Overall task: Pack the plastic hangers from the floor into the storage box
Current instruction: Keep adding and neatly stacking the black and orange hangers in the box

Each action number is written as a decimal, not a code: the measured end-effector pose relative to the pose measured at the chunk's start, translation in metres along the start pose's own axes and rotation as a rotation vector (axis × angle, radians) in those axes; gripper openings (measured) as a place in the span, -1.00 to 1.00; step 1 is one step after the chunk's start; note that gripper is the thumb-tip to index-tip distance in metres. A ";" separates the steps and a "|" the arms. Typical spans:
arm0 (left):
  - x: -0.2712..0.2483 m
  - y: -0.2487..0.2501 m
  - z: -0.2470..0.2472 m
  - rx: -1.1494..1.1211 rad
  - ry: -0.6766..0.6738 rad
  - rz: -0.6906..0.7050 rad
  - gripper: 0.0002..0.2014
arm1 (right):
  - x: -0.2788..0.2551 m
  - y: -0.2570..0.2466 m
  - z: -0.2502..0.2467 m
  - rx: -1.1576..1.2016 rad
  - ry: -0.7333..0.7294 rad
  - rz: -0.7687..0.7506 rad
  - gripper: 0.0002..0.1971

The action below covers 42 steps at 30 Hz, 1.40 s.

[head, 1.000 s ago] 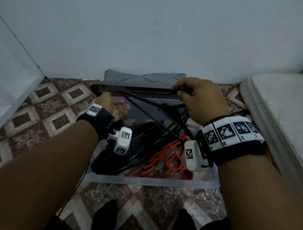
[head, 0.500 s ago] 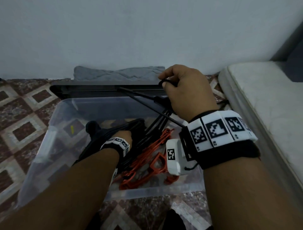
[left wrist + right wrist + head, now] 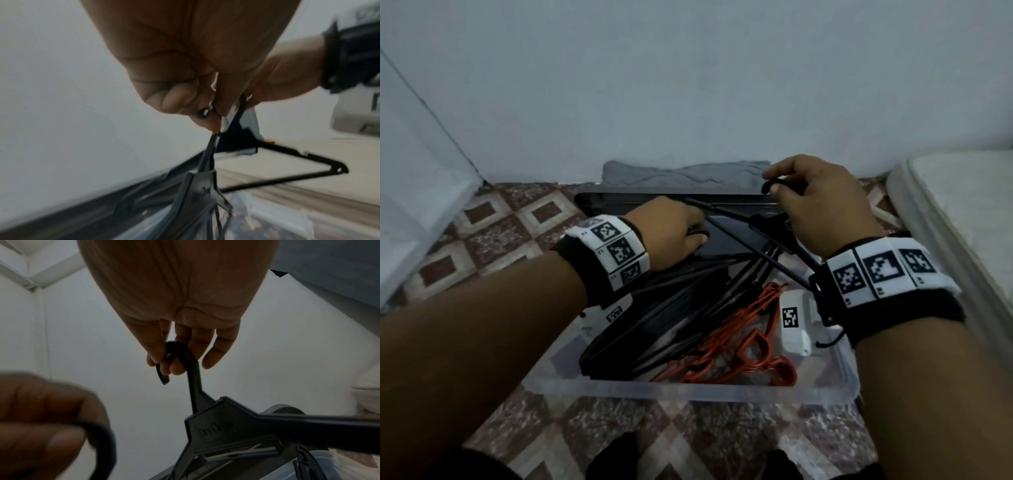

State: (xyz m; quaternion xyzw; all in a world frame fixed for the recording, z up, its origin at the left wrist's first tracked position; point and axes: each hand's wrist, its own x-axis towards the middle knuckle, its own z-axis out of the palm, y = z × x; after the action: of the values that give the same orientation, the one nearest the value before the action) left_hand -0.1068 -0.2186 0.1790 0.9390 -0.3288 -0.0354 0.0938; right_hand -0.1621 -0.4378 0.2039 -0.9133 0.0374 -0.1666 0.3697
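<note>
Clear plastic forms the box (image 3: 722,390), which sits on the patterned floor (image 3: 493,236) under both hands. To the left of the left hand a pale wall panel (image 3: 421,192) meets the floor.

The left hand (image 3: 671,236) is over the far left part of the box, its fingers curled tight round the hook of a black hanger (image 3: 203,191); the left wrist view shows the hook pinched between the fingertips and the hanger's neck hanging below them.

Under and between the two hands a heap of black hangers (image 3: 664,325) lies slantwise in the box, and just right of it, below the right wrist, lie the orange hangers (image 3: 739,356). Beyond the hands the black lid (image 3: 640,200) stands behind the box, with a grey cloth (image 3: 681,173) behind it against the wall (image 3: 688,85).

The right hand (image 3: 822,205) is raised over the far right part of the box. Its thumb and forefinger pinch the hook of a second hanger (image 3: 222,423), the other fingers loosely bent; the hanger's arms slope down into the box. Right of this hand lies a white mattress (image 3: 955,219).
</note>
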 end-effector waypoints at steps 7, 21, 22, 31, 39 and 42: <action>0.003 0.037 -0.053 0.039 0.108 0.189 -0.81 | -0.011 -0.020 0.007 0.010 -0.228 -0.091 -0.72; 0.043 0.013 0.038 -0.743 -0.053 -0.145 -0.77 | 0.005 0.017 -0.006 0.168 -0.001 0.126 -0.78; 0.049 0.008 0.059 -0.635 -0.252 -0.172 -0.75 | 0.006 0.020 -0.009 0.163 0.009 0.134 -0.79; 0.120 -0.001 0.219 -0.130 -0.310 -0.277 -0.38 | 0.016 0.030 -0.015 0.210 0.191 0.183 -0.78; 0.128 -0.007 0.245 -0.145 -0.241 -0.351 -0.59 | 0.020 0.029 -0.010 0.262 0.247 0.148 -0.82; 0.112 -0.016 0.223 -0.077 -0.211 -0.336 -0.65 | 0.019 0.026 -0.012 0.300 0.264 0.130 -0.83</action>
State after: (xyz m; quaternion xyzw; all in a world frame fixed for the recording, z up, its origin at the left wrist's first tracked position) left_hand -0.0379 -0.3105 -0.0437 0.9675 -0.1740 -0.1613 0.0875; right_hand -0.1465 -0.4686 0.1995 -0.8139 0.1188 -0.2642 0.5035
